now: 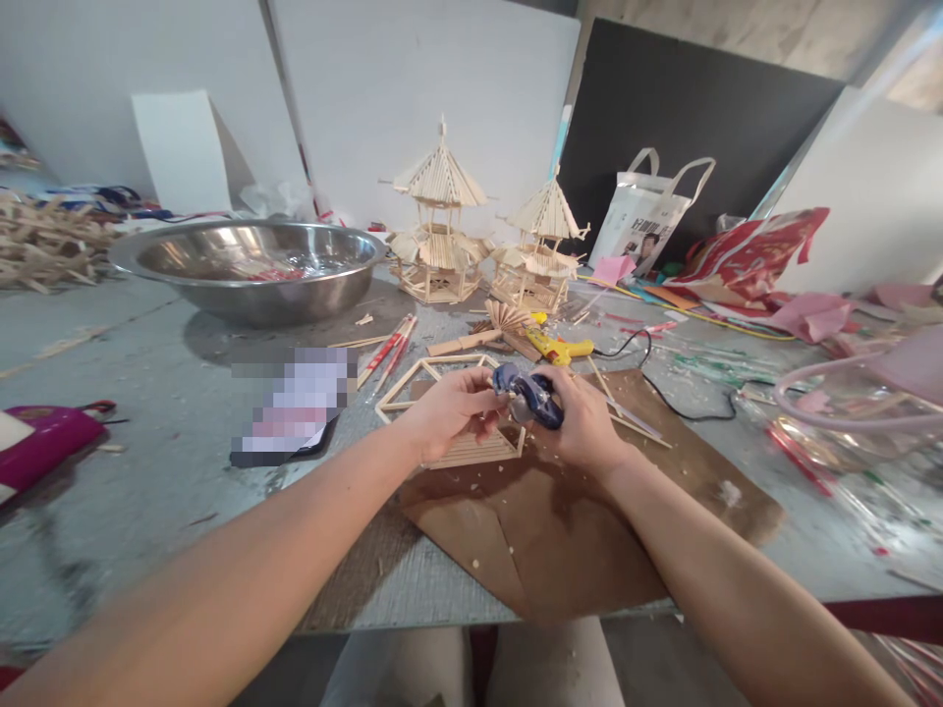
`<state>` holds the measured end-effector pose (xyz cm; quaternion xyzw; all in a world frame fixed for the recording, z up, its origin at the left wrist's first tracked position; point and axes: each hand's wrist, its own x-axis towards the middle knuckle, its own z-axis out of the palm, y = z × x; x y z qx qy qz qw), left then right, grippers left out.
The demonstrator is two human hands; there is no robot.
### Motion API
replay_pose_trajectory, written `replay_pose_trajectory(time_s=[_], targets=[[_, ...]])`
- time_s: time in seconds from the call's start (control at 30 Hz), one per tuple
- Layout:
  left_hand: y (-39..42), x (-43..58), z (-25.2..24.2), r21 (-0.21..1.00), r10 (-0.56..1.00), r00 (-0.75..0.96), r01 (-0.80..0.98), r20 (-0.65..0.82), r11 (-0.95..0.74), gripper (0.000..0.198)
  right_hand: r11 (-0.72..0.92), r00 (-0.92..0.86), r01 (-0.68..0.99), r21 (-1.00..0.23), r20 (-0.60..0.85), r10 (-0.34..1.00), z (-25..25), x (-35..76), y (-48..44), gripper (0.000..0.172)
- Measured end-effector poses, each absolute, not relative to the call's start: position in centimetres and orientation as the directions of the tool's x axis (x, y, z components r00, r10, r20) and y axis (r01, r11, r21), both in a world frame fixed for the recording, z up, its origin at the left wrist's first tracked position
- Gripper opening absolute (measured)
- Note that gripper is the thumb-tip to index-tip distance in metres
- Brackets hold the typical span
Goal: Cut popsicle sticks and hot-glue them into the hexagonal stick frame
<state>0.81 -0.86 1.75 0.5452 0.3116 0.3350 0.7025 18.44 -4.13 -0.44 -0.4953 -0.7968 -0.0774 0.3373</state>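
My right hand [582,422] is wrapped round a dark blue hand tool [543,401], which looks like a cutter or pliers. My left hand [453,407] is closed near the tool's head, its fingers pinched together; what they hold is too small to make out. Both hands are above a frame of light wooden sticks [471,454], which lies partly on a brown sheet [582,550]. Just behind the hands a yellow glue gun [558,348] lies on the table. Red-and-white stick packets [387,352] are to the left of the frame.
Two stick pagoda models [440,245] [536,265] stand at the back. A steel basin [257,285] and a phone [299,403] are on the left. A black cable [699,417], a clear container with a pink rim [869,403] and a white bag [637,221] are on the right.
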Motion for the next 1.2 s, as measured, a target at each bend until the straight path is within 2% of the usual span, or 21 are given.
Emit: replay_pose_trajectory(time_s=[0.33, 0.5, 0.6, 0.7, 0.8, 0.9, 1.0, 1.2], targets=[[-0.83, 0.72, 1.83, 0.945, 0.791, 0.594, -0.152, -0.146, 0.289, 0.021, 0.496, -0.259, 0.839, -0.222, 0.64, 0.724, -0.32, 18.5, -4.15, 0.045], [-0.72, 0.6, 1.61, 0.961, 0.785, 0.603, -0.106, -0.143, 0.256, 0.021, 0.499, -0.25, 0.838, -0.222, 0.656, 0.712, -0.48, 18.72, -4.0, 0.045], [-0.64, 0.31, 1.7, 0.988, 0.774, 0.624, -0.023, -0.107, 0.155, 0.02, 0.492, -0.228, 0.836, -0.242, 0.663, 0.713, -0.51, 18.75, -3.92, 0.046], [-0.51, 0.05, 1.94, 0.98, 0.796, 0.605, 0.175, -0.034, -0.091, 0.019, 0.475, -0.203, 0.837, -0.271, 0.653, 0.73, -0.47, 18.82, -3.92, 0.046], [-0.38, -0.04, 2.01, 0.849, 0.779, 0.616, 0.344, 0.118, -0.401, 0.019, 0.464, -0.19, 0.843, -0.271, 0.656, 0.73, -0.38, 18.93, -3.97, 0.045], [-0.28, -0.04, 1.83, 0.701, 0.722, 0.646, 0.394, 0.25, -0.595, 0.02, 0.457, -0.198, 0.853, -0.253, 0.653, 0.731, -0.27, 18.98, -3.94, 0.042], [-0.34, -0.05, 1.7, 0.604, 0.733, 0.606, 0.47, 0.309, -0.644, 0.025, 0.44, -0.202, 0.867, -0.233, 0.643, 0.739, -0.2, 18.97, -3.76, 0.042], [-0.51, -0.14, 1.65, 0.56, 0.735, 0.531, 0.486, 0.421, -0.671, 0.026, 0.406, -0.228, 0.894, -0.189, 0.588, 0.776, -0.2, 18.93, -3.54, 0.043]])
